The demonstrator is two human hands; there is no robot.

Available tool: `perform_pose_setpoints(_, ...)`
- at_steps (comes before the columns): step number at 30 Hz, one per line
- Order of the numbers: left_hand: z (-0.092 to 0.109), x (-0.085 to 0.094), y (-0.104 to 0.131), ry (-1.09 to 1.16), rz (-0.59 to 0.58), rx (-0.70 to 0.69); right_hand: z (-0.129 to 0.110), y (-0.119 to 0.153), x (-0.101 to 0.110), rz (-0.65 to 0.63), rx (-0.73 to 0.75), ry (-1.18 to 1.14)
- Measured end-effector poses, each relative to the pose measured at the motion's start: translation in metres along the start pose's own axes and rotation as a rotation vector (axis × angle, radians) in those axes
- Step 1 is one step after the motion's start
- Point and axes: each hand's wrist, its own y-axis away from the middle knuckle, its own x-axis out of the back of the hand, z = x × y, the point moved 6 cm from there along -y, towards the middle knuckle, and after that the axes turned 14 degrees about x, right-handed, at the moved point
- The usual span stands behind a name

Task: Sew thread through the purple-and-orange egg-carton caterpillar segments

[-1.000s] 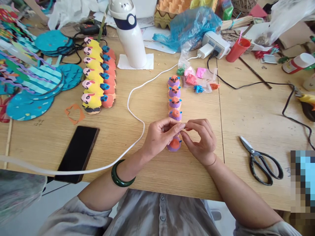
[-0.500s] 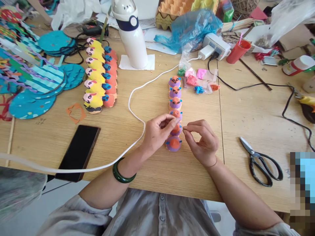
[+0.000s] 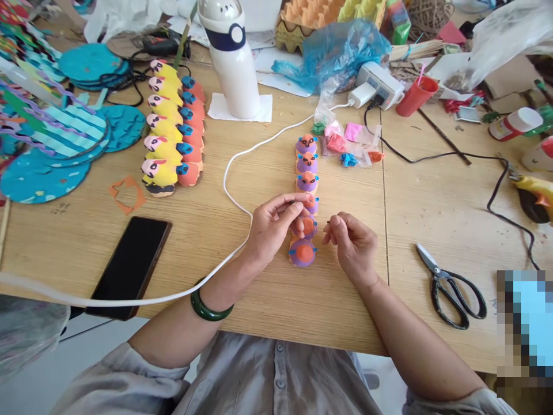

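A strip of purple and orange egg-carton figures (image 3: 302,253) stands upright on the table, running away from me. Its far three have dark marks on their faces; the nearest shows a plain orange top. Over its middle is my left hand (image 3: 276,225), thumb and index finger close together; whatever is between them is too small to make out. My right hand (image 3: 356,242), just right of the strip, pinches a tiny dark piece (image 3: 329,222) between thumb and fingers. Small bags of coloured clay (image 3: 337,138) lie beyond the strip's far end.
Black scissors (image 3: 451,288) lie at right, a phone (image 3: 132,265) at left. A white cable (image 3: 224,178) curves left of the strip. Farther back are a white bottle (image 3: 233,69), yellow figures (image 3: 164,127), a power strip (image 3: 380,83) and a red cup (image 3: 417,97).
My right hand has turned, its fingers curling more, and moved slightly away from the strip. My left fingers have shifted over the figures. The view has moved a little.
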Motion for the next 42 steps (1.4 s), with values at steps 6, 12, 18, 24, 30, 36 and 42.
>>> perform_pose_setpoints(6, 0.004, 0.001, 0.001, -0.027, 0.03, -0.015, 0.008, 0.0, 0.004, 0.088, -0.126, -0.1)
perform_pose_setpoints(12, 0.002, -0.001, 0.002, -0.043, 0.025, -0.022, 0.018, 0.002, 0.003, 0.134, -0.213, -0.235)
perform_pose_setpoints(18, -0.001, -0.003, 0.003, -0.069, -0.004, 0.0, 0.021, 0.005, 0.003, 0.121, -0.307, -0.237)
perform_pose_setpoints(24, 0.001, -0.003, 0.007, 0.004, -0.017, -0.003, 0.018, 0.005, 0.001, 0.132, -0.336, -0.269)
perform_pose_setpoints(30, 0.008, -0.006, 0.013, -0.301, 0.021, -0.133, 0.013, 0.007, -0.002, 0.099, -0.337, -0.283)
perform_pose_setpoints(36, 0.013, -0.015, 0.021, -0.487, -0.006, -0.358, 0.006, 0.007, -0.005, 0.034, -0.305, -0.242)
perform_pose_setpoints(42, 0.017, -0.019, 0.026, -0.558, 0.002, -0.47, -0.004, 0.005, -0.009, -0.056, -0.283, -0.216)
